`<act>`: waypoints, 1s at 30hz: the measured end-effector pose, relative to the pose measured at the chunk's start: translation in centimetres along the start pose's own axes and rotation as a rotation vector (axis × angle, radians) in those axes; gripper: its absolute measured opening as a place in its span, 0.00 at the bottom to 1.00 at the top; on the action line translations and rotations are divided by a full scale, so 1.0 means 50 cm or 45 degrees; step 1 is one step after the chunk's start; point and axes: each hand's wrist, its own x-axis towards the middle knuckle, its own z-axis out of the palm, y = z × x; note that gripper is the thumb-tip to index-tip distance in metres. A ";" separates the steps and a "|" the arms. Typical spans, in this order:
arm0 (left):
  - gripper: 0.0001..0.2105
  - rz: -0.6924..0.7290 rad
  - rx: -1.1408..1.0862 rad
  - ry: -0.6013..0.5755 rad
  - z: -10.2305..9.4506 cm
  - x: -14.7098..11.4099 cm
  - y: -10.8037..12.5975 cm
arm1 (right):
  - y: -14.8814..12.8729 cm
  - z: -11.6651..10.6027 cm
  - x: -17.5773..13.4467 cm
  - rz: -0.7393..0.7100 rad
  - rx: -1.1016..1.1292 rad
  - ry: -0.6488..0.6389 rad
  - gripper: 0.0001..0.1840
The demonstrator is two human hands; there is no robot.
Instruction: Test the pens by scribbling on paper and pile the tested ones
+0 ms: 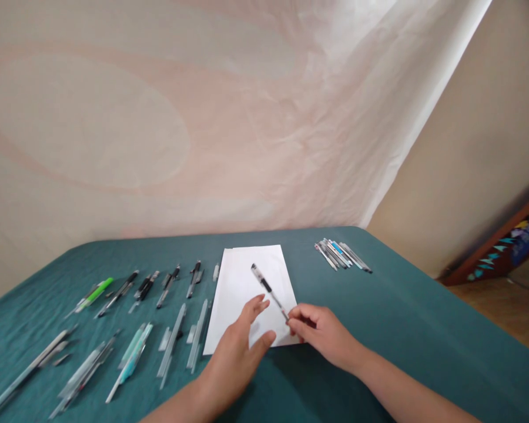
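Note:
A clear-barrelled pen with a black grip slants above a sheet of white paper. Its lower right end is pinched between the thumb and fingers of my right hand. My left hand holds nothing; its fingers and thumb are spread just left of the pen, over the lower part of the paper. The pen's far end, toward the upper left, looks transparent. Where the right fingers close on it, the tip is partly hidden.
Left of the paper, pen parts lie in two rows on the green tablecloth, among them a bright green pen and clear barrels. A bunch of pens lies at the back right. A pale curtain hangs behind the table.

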 end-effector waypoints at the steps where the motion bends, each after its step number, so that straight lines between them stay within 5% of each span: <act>1: 0.26 0.102 0.235 -0.013 0.003 -0.004 -0.008 | 0.016 -0.025 0.008 0.004 -0.067 0.113 0.14; 6: 0.34 0.396 0.965 -0.048 0.015 -0.016 -0.038 | 0.151 -0.245 0.035 0.372 -0.783 0.812 0.19; 11: 0.35 0.388 1.121 -0.018 0.017 -0.014 -0.043 | 0.269 -0.421 0.016 0.734 -1.012 1.017 0.20; 14: 0.34 0.375 1.144 -0.021 0.011 -0.014 -0.039 | 0.318 -0.441 0.010 0.889 -1.061 1.038 0.19; 20: 0.30 0.346 1.111 -0.117 0.008 -0.010 -0.034 | 0.392 -0.413 0.025 0.940 -1.145 1.005 0.21; 30: 0.26 0.410 1.167 -0.283 0.016 -0.006 -0.030 | 0.404 -0.415 0.020 0.878 -1.218 0.955 0.23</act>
